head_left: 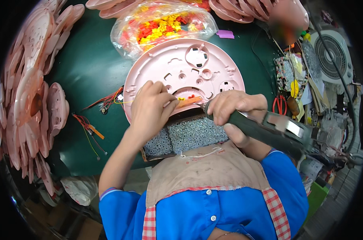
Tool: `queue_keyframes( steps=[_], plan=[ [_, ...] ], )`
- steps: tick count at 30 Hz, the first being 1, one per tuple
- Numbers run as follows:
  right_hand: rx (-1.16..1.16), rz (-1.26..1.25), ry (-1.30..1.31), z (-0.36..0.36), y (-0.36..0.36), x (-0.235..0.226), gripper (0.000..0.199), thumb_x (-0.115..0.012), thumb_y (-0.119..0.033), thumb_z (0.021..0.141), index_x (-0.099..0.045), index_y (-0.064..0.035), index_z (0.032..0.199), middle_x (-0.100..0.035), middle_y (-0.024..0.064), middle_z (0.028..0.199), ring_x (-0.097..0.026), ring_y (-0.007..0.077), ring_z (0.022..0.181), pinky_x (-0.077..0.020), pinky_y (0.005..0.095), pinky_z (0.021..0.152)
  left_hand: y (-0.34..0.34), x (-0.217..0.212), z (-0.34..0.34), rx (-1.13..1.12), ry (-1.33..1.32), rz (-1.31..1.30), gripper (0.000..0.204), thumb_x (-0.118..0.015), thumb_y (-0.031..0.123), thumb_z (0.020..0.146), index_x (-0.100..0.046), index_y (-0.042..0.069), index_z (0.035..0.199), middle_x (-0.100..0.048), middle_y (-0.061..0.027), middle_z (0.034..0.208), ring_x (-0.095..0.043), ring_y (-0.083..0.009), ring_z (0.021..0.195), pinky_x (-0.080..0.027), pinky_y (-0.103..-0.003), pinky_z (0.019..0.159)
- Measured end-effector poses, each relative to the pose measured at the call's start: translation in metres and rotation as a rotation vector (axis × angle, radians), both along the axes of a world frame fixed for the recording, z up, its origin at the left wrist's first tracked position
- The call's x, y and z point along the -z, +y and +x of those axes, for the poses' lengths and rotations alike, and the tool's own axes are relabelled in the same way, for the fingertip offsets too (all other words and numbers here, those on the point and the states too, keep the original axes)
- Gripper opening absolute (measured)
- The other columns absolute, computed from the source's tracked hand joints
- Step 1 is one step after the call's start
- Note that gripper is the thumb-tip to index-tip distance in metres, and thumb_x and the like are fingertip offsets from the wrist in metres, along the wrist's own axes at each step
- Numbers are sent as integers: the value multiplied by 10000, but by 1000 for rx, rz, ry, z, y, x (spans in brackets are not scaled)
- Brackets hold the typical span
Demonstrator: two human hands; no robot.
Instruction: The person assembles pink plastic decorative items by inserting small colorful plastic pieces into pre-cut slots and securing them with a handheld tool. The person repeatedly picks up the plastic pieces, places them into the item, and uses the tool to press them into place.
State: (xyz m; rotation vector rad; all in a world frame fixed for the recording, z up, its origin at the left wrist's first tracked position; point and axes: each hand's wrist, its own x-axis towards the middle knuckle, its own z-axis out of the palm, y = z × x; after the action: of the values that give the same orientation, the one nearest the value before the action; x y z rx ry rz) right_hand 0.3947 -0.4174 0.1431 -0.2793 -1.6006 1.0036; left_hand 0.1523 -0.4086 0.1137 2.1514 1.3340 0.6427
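Note:
A pale pink plastic shell (149, 68), rounded at the far side and showing its inner side with posts and round openings, lies in front of me. My left hand (151, 106) is over its near left part, fingers pinched at the left end of a narrow orange strip (189, 101). Small red and yellow pieces (192, 96) show just beyond the strip. My right hand (237, 106) is wrapped round a dark power screwdriver (269, 131), its front end pointing left at the strip's right end. The exact contact of its tip is hard to make out.
A box of small metal screws (197, 133) sits at the table's near edge. Wire bundles with parts (85, 122) lie left. Stacked pink shells (31, 92) crowd the far left. Beyond stands a clear bag of red and yellow pieces (161, 30). Red-handled scissors (280, 105) and a fan (331, 56) are right.

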Motion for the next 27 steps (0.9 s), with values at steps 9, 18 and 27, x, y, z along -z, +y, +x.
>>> queue_keyframes(
  steps=[9, 18, 27],
  plan=[
    [67, -150, -100, -16, 1, 27, 480, -709, -134, 955, -392, -123, 1315, -638, 86, 756, -643, 212, 690, -590, 422, 689, 35, 25, -1, 261, 162, -147, 126, -789, 190, 727, -829, 106, 812, -643, -65, 871, -594, -261, 934, -439, -403, 805],
    [58, -151, -15, -19, 1, 32, 488, -645, 13, 875, -442, -77, 1310, -633, 102, 776, -637, 207, 696, -589, 409, 711, 36, 35, -2, 282, 67, -112, 132, -803, 190, 748, -809, 86, 828, -602, -54, 838, -565, -262, 913, -438, -397, 824],
    [47, -180, 9, -22, 2, 30, 490, -635, 68, 840, -471, -61, 1283, -624, 107, 780, -637, 209, 706, -587, 399, 710, 36, 35, 4, 275, 130, -73, 110, -783, 164, 746, -796, 75, 810, -617, -66, 873, -572, -266, 936, -449, -414, 804]
  ],
)
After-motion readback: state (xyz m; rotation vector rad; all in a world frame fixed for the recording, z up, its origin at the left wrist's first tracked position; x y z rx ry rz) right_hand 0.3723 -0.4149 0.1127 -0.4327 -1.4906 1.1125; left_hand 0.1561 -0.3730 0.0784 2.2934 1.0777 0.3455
